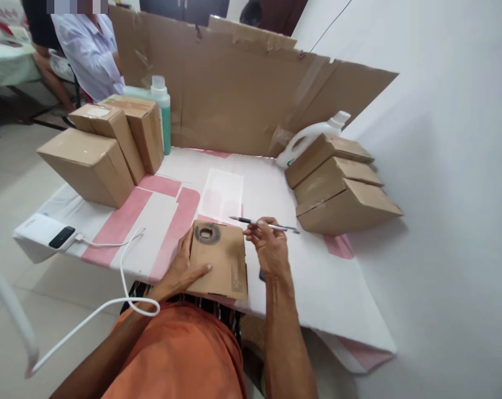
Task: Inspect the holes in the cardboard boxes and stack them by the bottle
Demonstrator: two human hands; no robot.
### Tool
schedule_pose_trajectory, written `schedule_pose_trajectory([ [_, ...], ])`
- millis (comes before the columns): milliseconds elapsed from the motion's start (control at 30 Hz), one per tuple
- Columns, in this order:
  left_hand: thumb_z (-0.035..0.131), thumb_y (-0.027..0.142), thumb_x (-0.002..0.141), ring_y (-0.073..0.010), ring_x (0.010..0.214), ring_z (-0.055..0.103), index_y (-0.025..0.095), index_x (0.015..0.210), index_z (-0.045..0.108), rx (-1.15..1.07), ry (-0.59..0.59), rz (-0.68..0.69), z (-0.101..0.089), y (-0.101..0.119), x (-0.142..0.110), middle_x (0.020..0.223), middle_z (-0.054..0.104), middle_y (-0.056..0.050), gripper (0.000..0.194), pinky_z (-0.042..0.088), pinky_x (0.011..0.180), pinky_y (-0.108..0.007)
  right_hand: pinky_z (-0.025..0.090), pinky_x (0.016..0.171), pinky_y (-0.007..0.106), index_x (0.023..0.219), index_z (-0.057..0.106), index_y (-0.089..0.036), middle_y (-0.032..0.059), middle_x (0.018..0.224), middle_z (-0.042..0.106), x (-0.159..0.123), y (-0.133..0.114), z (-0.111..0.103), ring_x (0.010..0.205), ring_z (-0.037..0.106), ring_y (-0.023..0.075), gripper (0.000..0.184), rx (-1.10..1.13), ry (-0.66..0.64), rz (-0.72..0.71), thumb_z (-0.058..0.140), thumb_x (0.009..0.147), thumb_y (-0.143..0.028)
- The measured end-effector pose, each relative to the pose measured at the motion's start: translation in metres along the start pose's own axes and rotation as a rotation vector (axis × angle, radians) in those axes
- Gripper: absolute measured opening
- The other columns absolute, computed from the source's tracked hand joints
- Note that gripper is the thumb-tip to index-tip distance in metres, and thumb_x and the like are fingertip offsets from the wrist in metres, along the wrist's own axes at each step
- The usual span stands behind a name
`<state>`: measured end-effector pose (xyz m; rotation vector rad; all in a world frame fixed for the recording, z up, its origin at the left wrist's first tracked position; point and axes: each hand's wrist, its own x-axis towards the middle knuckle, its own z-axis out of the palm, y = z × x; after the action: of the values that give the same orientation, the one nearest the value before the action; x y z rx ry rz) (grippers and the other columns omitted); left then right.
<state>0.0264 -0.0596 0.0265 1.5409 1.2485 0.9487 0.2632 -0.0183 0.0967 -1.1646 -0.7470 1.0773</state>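
A small flat cardboard box (222, 257) lies at the table's near edge, in front of my body. On its top is a dark scribbled ring (208, 233) around an oval opening or mark; small print runs near its lower right corner. My left hand (182, 271) grips the box's left side, thumb resting on top. Above the box's right edge, my right hand (269, 244) holds a pen (241, 220) between thumb and fingers, its dark tip pointing left. A dark object (262, 274), mostly hidden, sits beside my right wrist.
Several cardboard boxes stand left (80, 160) and right (338, 194). Behind them are a green bottle (166, 116) and a white jug (313, 136). A cardboard screen (234, 94) closes the back. A white cable (121, 260) runs from a power bank (46, 233). Other people sit beyond.
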Motion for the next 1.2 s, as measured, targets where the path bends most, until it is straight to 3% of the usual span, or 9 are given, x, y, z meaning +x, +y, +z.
schedule_pose_trajectory([
  [100,0.085,0.041,0.075,-0.0381,0.159,0.03,0.025,0.17,0.017,-0.013,-0.003,0.005,0.006,-0.003,0.007,0.168,0.033,-0.016,0.117,0.026,0.132,-0.059,0.058,0.063,0.026,0.09,0.068,-0.024,-0.0013,0.081,0.076,-0.024,0.016,0.027,0.066,0.073,0.0152,0.03,0.112,-0.102,0.036,0.086,0.076,-0.043],
  [200,0.085,0.044,0.076,-0.0382,0.159,0.031,0.024,0.169,0.02,-0.015,-0.014,0.013,0.007,-0.006,0.008,0.168,0.034,-0.016,0.115,0.027,0.132,-0.058,0.06,0.069,0.029,0.097,0.076,-0.022,0.0026,0.09,0.08,-0.037,0.035,0.041,0.073,0.075,0.017,0.026,-0.021,-0.122,0.002,0.081,0.084,-0.043],
  [300,0.085,0.046,0.076,-0.0387,0.159,0.031,0.023,0.169,0.021,-0.014,-0.006,0.017,0.007,-0.01,0.007,0.168,0.034,-0.017,0.115,0.027,0.131,-0.059,0.06,0.072,0.032,0.102,0.08,-0.021,0.0053,0.093,0.081,-0.04,0.042,0.041,0.076,0.075,0.0201,0.028,-0.146,-0.142,-0.027,0.076,0.089,-0.046],
  [633,0.086,0.04,0.074,-0.0374,0.159,0.033,0.022,0.169,0.021,-0.024,0.008,0.004,0.009,-0.01,0.007,0.169,0.034,-0.017,0.116,0.028,0.132,-0.056,0.055,0.066,0.031,0.091,0.078,-0.02,0.0014,0.069,0.074,-0.038,0.037,0.043,0.064,0.07,0.0187,0.028,-0.292,-0.187,-0.045,0.073,0.087,-0.048],
  [833,0.085,0.039,0.077,-0.037,0.158,0.033,0.025,0.169,0.021,-0.009,-0.013,0.003,0.005,-0.002,0.006,0.169,0.035,-0.015,0.113,0.028,0.131,-0.057,0.052,0.061,0.028,0.087,0.077,-0.019,0.0018,0.067,0.073,-0.046,0.023,0.029,0.057,0.064,0.0148,0.028,-0.382,-0.223,-0.018,0.072,0.088,-0.047],
  [1067,0.084,0.037,0.074,-0.0376,0.157,0.035,0.022,0.167,0.026,-0.021,-0.003,-0.031,0.004,0.007,0.006,0.166,0.037,-0.017,0.111,0.028,0.131,-0.058,0.048,0.052,0.026,0.083,0.075,-0.018,0.0046,0.072,0.075,-0.035,0.022,-0.008,0.057,0.064,0.0158,0.032,-0.385,-0.023,-0.042,0.075,0.084,-0.05],
  [1200,0.084,0.037,0.074,-0.0376,0.156,0.036,0.022,0.167,0.026,-0.032,-0.013,-0.035,0.004,0.008,0.007,0.166,0.037,-0.017,0.111,0.029,0.131,-0.058,0.052,0.057,0.028,0.085,0.074,-0.019,0.0048,0.077,0.076,-0.015,0.024,-0.001,0.061,0.066,0.0172,0.036,-0.396,0.016,-0.071,0.074,0.084,-0.055],
])
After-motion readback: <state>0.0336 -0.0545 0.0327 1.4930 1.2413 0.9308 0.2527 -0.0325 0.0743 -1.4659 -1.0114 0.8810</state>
